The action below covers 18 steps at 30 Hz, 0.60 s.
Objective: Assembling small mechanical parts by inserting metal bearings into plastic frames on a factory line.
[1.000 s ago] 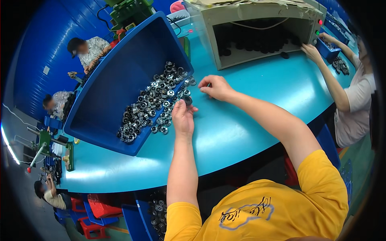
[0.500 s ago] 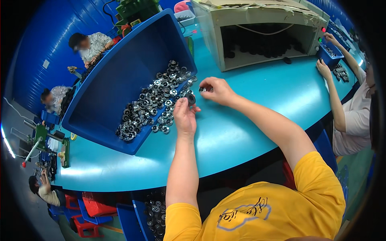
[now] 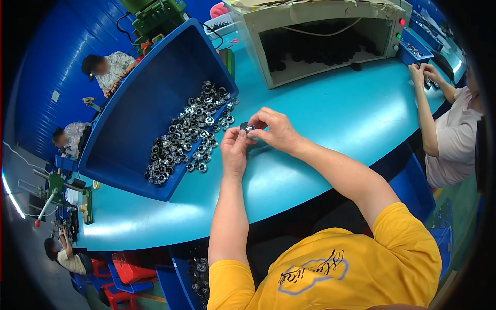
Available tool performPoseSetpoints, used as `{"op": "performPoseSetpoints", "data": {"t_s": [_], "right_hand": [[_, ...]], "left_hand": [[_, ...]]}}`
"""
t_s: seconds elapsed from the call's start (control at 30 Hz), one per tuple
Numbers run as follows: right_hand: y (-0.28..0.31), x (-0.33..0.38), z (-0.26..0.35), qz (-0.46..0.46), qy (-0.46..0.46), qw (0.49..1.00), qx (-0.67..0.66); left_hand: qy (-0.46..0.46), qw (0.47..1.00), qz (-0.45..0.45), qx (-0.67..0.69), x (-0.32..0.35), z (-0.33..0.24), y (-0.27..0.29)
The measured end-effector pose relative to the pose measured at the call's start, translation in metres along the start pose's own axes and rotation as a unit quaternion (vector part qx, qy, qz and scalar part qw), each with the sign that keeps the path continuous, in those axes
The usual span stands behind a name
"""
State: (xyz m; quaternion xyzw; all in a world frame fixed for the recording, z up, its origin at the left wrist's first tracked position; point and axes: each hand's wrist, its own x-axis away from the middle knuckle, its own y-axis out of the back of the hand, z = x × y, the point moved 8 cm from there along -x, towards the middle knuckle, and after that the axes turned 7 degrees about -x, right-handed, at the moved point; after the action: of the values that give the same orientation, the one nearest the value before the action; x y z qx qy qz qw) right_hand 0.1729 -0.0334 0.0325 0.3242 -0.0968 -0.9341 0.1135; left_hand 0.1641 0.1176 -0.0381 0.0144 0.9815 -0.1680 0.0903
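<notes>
Left hand [image 3: 234, 151] pinches a black cap [image 3: 243, 126]; right hand [image 3: 277, 130], a shiny part [image 3: 250, 128], just beside it (contact unclear). Loose or crooked grip could let either slip.

Fingers of the left hand [image 3: 235, 151] and right hand [image 3: 278, 130] cover much of the black round piece [image 3: 243, 126] and the silver part [image 3: 250, 127]; the two seem to touch, but whether they are joined is unclear. Shadow inside the metal box [image 3: 299, 19] merges the dark discs [image 3: 325, 50] into one mass. The upper edge cuts off the green press [image 3: 157, 21]; the lower edge crops the low blue bin [image 3: 169, 283]. Whatever the far-left co-worker [image 3: 73, 261] handles is too small to tell.
</notes>
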Motion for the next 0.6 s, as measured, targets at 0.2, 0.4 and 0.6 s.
{"op": "performPoseSetpoints", "data": {"t_s": [0.2,0.4,0.6], "right_hand": [[-0.002,0.003,0.000,-0.028,0.030,0.999,0.006],[-0.004,0.004,0.002,-0.031,0.053,0.997,0.036],[-0.013,0.005,0.003,0.045,0.012,0.997,-0.067]], "left_hand": [[-0.008,1.000,0.009,-0.016,0.000,0.001,-0.001],[0.012,0.999,0.032,-0.003,0.002,0.000,-0.013],[0.000,0.999,-0.024,-0.034,0.000,0.005,0.003]]}}
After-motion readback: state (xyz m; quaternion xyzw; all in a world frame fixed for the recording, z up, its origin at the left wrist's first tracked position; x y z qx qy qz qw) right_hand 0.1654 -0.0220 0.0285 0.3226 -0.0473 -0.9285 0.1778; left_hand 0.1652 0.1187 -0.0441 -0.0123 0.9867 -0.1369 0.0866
